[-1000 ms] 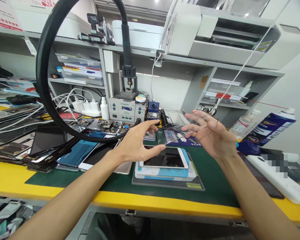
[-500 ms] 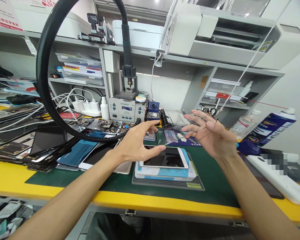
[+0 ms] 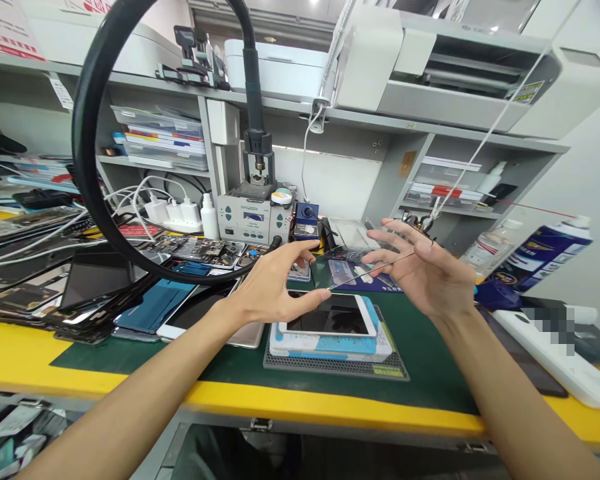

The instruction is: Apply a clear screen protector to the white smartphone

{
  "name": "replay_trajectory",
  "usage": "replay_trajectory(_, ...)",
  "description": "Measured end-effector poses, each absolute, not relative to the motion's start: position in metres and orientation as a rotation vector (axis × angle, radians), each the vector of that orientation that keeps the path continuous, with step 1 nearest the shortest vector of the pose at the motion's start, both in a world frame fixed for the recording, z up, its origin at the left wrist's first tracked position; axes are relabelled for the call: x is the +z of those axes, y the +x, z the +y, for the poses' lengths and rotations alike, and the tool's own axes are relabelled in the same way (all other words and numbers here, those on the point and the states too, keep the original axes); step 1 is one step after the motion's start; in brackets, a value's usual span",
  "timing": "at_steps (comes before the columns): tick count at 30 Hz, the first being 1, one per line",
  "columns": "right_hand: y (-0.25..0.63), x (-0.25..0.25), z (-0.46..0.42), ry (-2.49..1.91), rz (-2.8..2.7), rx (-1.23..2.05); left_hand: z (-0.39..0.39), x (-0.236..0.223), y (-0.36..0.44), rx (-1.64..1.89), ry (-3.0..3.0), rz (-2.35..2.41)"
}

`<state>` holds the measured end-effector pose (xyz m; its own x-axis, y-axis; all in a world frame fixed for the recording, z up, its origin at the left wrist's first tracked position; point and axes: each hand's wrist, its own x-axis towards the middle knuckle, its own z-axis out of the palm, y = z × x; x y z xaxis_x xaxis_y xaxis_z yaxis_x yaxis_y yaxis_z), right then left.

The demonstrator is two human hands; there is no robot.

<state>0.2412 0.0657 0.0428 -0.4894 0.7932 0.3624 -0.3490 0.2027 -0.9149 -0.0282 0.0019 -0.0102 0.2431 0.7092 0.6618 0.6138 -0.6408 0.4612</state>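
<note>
A transparent sheet point(image 3: 359, 271), by its look a screen protector, is held in the air above the far side of the white-framed tablet point(image 3: 330, 315), apart from it, its near edge slanting up toward the right. The left hand point(image 3: 280, 283), above the tablet's left end, has its fingers spread in a wide curve, thumb tip at the sheet's near left corner and index finger reaching toward the far side. The right hand point(image 3: 427, 273), beyond the tablet's right end, has its thumb at the near right corner and its other fingers fanned partly open behind; between them the two hands bear the sheet by its margins. Under the tablet lie white-and-blue boxes point(image 3: 325, 347), and under those a grey perforated mat point(image 3: 325, 365) on the worktop point(image 3: 440, 363). A hot-air station point(image 3: 245, 217) stands behind the tablet, and a spray can point(image 3: 543, 250) leans well to its right. The sheet should prove light, thin and fairly stiff, slick-faced and, if glass, liable to crack or chip at a corner; fingerprints would show readily, so the best hold is by opposite edges, with gentle pressure and fingers off the flat faces.
</note>
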Motion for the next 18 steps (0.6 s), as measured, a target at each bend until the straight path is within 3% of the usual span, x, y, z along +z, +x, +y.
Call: replay_trajectory(18,0.2408,0.0434,0.0649,-0.457,-1.508,1.467,-0.0003,-0.008,-0.0287,1.354,2.406,1.258)
